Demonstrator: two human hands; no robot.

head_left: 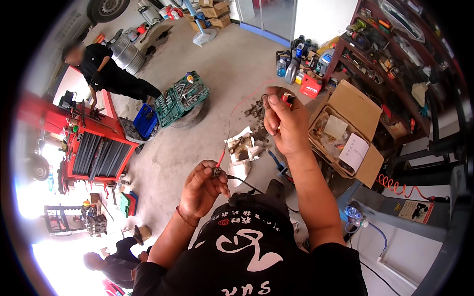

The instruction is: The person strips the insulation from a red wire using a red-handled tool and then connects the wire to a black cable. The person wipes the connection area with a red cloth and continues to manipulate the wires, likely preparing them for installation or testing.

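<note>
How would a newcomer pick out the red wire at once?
Find the person's black shirt, then the left hand above it in the picture. The thin red wire rises from that hand and curves toward the right hand. Its colour sets it apart from the black cable trailing from the same left hand.

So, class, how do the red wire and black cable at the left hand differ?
The red wire is brightly coloured; the black cable is dark. The red wire curves up the picture from the left hand; the black cable runs down to the right. Both bend and lead to that hand.
</note>
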